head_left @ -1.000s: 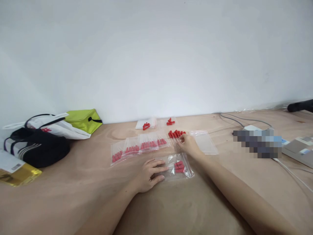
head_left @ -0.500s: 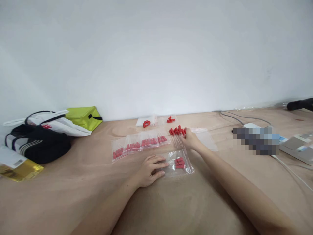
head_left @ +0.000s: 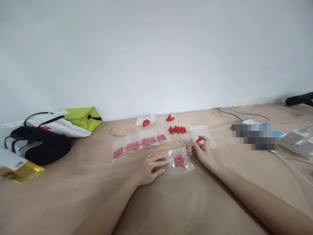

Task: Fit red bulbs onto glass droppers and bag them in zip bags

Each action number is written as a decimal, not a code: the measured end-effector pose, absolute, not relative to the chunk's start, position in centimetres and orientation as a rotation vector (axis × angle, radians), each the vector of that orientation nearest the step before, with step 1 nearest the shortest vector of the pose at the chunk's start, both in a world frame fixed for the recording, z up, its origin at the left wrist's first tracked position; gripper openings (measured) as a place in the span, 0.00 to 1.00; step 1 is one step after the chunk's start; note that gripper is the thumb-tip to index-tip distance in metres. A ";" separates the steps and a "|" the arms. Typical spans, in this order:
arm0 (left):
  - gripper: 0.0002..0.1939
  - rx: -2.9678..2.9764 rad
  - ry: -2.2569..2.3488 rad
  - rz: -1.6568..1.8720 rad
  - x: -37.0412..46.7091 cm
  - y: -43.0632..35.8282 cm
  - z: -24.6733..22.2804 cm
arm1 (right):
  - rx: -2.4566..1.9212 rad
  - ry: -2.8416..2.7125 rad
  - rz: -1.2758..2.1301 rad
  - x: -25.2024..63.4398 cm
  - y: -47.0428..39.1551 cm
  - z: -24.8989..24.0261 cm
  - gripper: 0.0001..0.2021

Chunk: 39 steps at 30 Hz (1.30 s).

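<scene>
My right hand (head_left: 201,151) pinches one dropper with a red rubber bulb (head_left: 199,139); its thin clear tube slants down to the left. My left hand (head_left: 153,168) lies with fingers stretched out on the left end of a clear zip bag (head_left: 187,165). Inside that bag rest several red-bulbed droppers (head_left: 179,160), bulbs to the right. Just beyond, a row of loose droppers (head_left: 177,130) lies side by side, tubes pointing toward me. Left of the row, overlapping zip bags (head_left: 148,138) hold more red bulbs. Behind my right hand is a flat zip bag (head_left: 207,134).
Two small piles of red bulbs (head_left: 146,122) lie on bags near the wall. At left are a black bag (head_left: 46,147), a white bag (head_left: 73,125), a lime-green bag (head_left: 83,118) and a gold packet (head_left: 29,171). Cables (head_left: 244,114) and a blurred-out object (head_left: 254,137) are at right.
My right hand has moved from the loose row toward me and right, now with one dropper in it. The left hand has stayed on the bag.
</scene>
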<state>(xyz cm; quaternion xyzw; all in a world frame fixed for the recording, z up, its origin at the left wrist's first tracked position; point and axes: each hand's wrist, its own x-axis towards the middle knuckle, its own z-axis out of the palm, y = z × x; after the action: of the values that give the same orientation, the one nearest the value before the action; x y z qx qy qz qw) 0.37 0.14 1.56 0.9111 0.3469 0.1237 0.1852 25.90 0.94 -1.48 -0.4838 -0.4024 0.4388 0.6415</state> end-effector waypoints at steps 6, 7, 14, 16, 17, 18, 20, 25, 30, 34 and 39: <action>0.17 2.566 0.977 0.352 0.4 0.3 1.5 | -1.034 -0.801 0.996 26.0 0.8 -1.4 0.24; 0.16 2.566 0.978 0.353 0.5 0.3 1.5 | -1.029 -0.805 1.020 25.9 0.7 -1.4 0.23; 0.20 2.537 1.001 0.386 0.6 0.1 1.6 | -1.048 -0.874 1.196 25.5 0.0 -0.8 0.21; 0.21 2.528 1.016 0.389 0.6 0.1 1.6 | -1.062 -0.840 1.184 25.6 0.0 -0.7 0.19; 0.22 2.526 1.020 0.389 0.6 0.1 1.6 | -1.071 -0.824 1.177 25.6 0.0 -0.7 0.19; 0.22 2.523 1.023 0.389 0.6 0.1 1.6 | -1.081 -0.809 1.170 25.6 0.0 -0.7 0.19; 0.22 2.518 1.032 0.385 0.6 0.1 1.7 | -1.105 -0.795 1.155 25.7 0.0 -0.7 0.21; 0.23 2.508 1.045 0.379 0.6 0.1 1.7 | -1.224 -1.006 1.163 25.6 -0.1 -1.5 0.19; 0.23 2.511 1.041 0.401 0.7 0.1 1.7 | -1.336 -1.373 0.959 25.3 -0.1 -2.5 0.12; 0.21 2.521 1.006 0.407 0.7 0.1 1.8 | -1.276 -1.571 0.841 25.8 0.5 -2.1 0.12; 0.16 2.548 0.979 0.353 0.9 0.3 1.9 | -1.665 -1.498 0.526 27.8 3.7 -0.3 0.06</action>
<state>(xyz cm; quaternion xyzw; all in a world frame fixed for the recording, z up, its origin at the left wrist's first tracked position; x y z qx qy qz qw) 0.94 0.32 1.90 0.9082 0.3490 0.1257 0.1936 27.79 3.69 -0.30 -0.6607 -0.5945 0.2089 0.4080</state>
